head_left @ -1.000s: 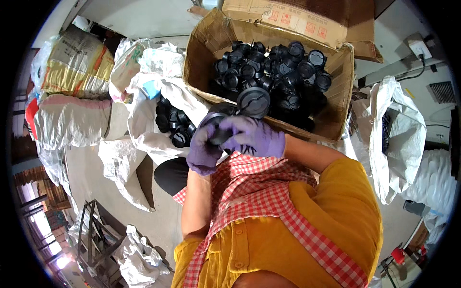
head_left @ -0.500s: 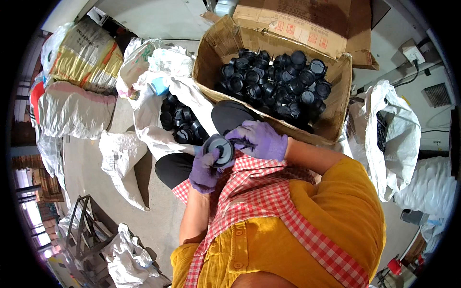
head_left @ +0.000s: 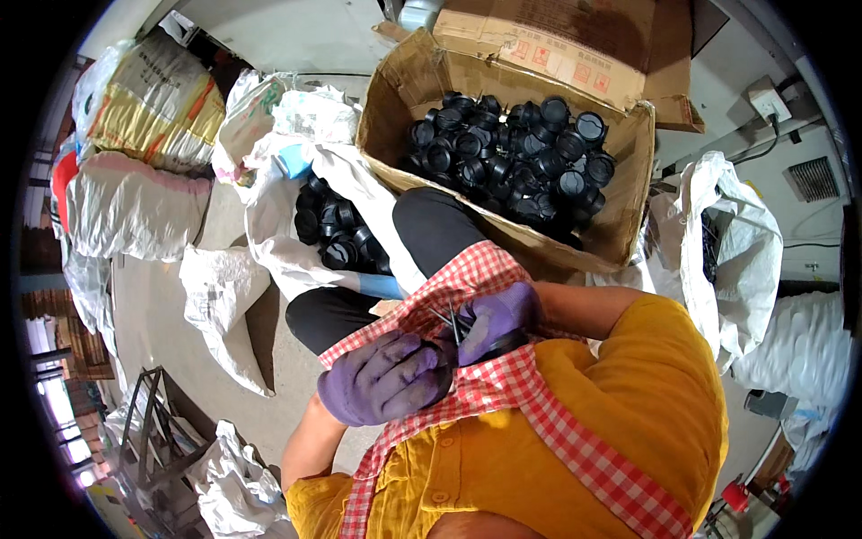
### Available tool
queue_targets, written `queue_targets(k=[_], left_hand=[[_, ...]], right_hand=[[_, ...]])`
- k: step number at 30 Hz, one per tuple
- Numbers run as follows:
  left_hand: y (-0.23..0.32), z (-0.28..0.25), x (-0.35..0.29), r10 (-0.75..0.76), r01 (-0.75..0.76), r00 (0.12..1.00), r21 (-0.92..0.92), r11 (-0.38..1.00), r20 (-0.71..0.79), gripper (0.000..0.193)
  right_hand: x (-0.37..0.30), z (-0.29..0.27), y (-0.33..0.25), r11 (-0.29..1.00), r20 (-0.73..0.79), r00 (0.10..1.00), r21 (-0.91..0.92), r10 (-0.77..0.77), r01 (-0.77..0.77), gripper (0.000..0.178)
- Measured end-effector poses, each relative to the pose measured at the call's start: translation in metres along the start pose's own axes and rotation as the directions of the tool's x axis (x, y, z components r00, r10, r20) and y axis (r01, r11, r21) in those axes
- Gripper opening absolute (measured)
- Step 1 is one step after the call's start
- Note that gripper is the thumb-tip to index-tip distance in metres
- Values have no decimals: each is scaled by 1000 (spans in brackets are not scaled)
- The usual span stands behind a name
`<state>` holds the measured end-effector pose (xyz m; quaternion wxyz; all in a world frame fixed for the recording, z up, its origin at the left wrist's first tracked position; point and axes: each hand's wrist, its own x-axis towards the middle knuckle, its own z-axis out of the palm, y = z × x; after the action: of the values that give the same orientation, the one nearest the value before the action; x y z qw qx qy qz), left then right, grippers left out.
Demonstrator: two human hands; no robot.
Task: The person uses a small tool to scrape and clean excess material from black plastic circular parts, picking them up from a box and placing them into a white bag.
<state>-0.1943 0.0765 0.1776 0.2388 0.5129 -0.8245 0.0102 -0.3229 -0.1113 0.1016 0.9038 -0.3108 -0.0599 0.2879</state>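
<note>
Both my hands wear purple gloves and are close together in front of the checked apron point(head_left: 480, 384). My right hand point(head_left: 499, 316) is closed round a black round plastic part point(head_left: 508, 344), whose dark rim shows below the fingers. Thin dark prongs point(head_left: 453, 322) stick up between the two hands. My left hand point(head_left: 384, 377) is curled, back upward, its fingertips against the right hand's side. Whatever lies under its fingers is hidden.
Ahead stands an open cardboard box point(head_left: 395, 103) with many black round parts point(head_left: 530, 148). More black parts point(head_left: 337, 225) lie in a white sack point(head_left: 269, 211) at left. Another open white sack point(head_left: 750, 242) stands at right. A metal frame point(head_left: 148, 431) is at lower left.
Both hands have drawn back toward my body. The left hand has turned its back upward, hiding its palm; the round part's grey face no longer shows.
</note>
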Motion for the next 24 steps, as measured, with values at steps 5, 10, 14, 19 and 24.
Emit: queue_targets(k=[5,10,14,19,24], left_hand=[[-6,-74,-100,-827,839,478,-125,529,-297,34],[-24,-28,-74,-824,875,460,12,484,-331,47],[-7,62,1,-918,510,391,-846,156,66,40],[-21,95,14,-875,446,476,-832,331,-93,43],[-26,77,46,-831,742,541,-390,545,-130,47]], right_hand=[[-44,-69,22,994,130,985,-32,109,-106,6],[0,-48,18,884,-341,874,194,-346,425,17],[49,-20,-3,787,-535,651,-44,-538,615,13],[30,-36,-31,690,-423,565,-583,-708,429,10],[32,-67,-28,616,-409,516,-713,-753,334,12]])
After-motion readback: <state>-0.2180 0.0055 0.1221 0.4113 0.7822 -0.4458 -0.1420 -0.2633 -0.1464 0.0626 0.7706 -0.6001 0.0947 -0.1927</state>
